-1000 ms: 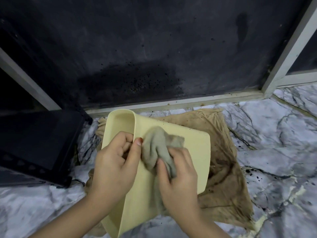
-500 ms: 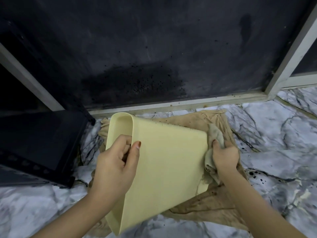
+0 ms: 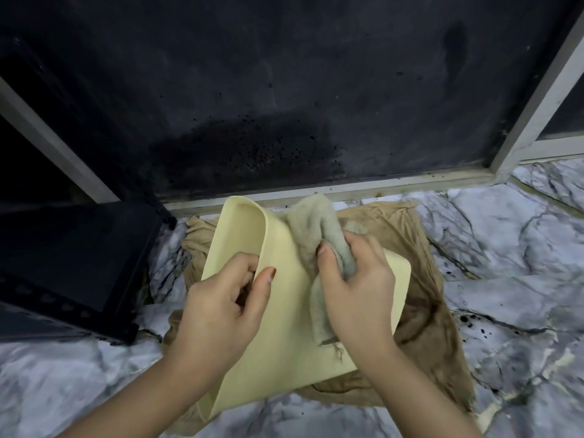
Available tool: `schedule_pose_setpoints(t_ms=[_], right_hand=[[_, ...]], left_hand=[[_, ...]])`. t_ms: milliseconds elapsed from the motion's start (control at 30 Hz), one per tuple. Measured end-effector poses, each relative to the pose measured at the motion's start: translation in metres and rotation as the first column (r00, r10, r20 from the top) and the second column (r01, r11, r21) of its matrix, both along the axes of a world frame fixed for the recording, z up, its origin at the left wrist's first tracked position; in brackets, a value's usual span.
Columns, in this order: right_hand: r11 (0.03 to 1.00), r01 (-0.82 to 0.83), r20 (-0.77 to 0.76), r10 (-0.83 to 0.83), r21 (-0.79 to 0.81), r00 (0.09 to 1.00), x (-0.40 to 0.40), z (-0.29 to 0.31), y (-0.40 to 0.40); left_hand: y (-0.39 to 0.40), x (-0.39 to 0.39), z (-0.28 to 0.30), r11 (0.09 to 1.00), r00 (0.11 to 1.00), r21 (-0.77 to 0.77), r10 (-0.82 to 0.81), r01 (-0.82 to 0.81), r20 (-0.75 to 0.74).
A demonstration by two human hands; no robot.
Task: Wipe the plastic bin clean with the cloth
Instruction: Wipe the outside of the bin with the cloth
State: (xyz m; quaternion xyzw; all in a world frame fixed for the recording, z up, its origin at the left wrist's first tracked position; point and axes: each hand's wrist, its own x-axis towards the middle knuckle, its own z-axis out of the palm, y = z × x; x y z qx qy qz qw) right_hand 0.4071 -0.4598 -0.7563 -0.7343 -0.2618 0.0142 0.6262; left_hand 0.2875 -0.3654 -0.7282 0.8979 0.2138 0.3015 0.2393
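A pale yellow plastic bin [image 3: 284,349] lies tilted on its side, its open mouth facing left. My left hand [image 3: 221,308] grips its rim, fingers inside and thumb on the outer wall. My right hand [image 3: 357,289] is closed on a crumpled grey cloth [image 3: 316,229] and presses it against the bin's upper outer wall near the far edge. One end of the cloth hangs down under my palm.
A stained brown sheet [image 3: 433,327] lies under the bin on the marble-patterned floor [image 3: 505,248]. A black box [image 3: 69,267] stands close on the left. A dark glass panel in a pale frame [image 3: 316,188] runs just behind, with black specks on it.
My right hand has carried the cloth from the bin's right edge back onto the upper wall, toward the rim. The left hand keeps its grip on the rim.
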Motion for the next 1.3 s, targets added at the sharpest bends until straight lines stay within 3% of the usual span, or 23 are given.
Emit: schedule_pose_setpoints(t_ms=[133, 300, 433, 567, 767, 900, 1033, 1200, 1300], right_hand=[[0.987, -0.034, -0.042, 0.028, -0.159, 0.999, 0.023, 0.011, -0.004], [0.916, -0.081, -0.215, -0.006, -0.393, 0.976, 0.067, -0.006, -0.030], [0.895, -0.095, -0.262, -0.025, -0.435, 0.965, 0.079, -0.016, -0.046], [0.909, -0.073, -0.242, -0.031, -0.410, 0.970, 0.069, -0.018, -0.051], [0.927, -0.083, -0.170, 0.021, -0.367, 0.985, 0.049, -0.022, -0.047], [0.935, -0.045, -0.120, 0.002, -0.352, 0.993, 0.041, -0.028, -0.049], [0.954, 0.040, -0.002, -0.042, -0.296, 0.999, 0.022, -0.027, -0.050], [0.979, -0.158, 0.098, 0.171, -0.125, 0.980, -0.007, 0.013, -0.017], [0.962, -0.220, 0.086, 0.236, -0.160, 0.968, -0.003, 0.029, 0.005]], left_hand=[[0.002, -0.002, -0.001, 1.000, 1.000, -0.008, -0.028, 0.028, -0.007], [0.010, -0.008, -0.002, 0.996, 0.996, -0.021, -0.092, 0.092, -0.017], [0.011, -0.006, 0.001, 0.990, 0.993, -0.079, -0.116, 0.116, 0.008], [0.004, 0.001, 0.007, 0.978, 0.998, -0.205, -0.040, 0.048, 0.043], [0.008, 0.005, 0.016, 0.942, 0.978, -0.287, 0.200, -0.177, 0.052], [0.010, 0.004, 0.013, 0.934, 0.969, -0.274, 0.246, -0.230, 0.026], [0.002, 0.005, 0.010, 0.925, 0.950, -0.292, 0.287, -0.242, 0.120], [-0.002, 0.011, 0.011, 0.935, 0.957, -0.288, 0.254, -0.206, 0.143], [-0.001, 0.011, 0.010, 0.936, 0.961, -0.287, 0.247, -0.203, 0.124]])
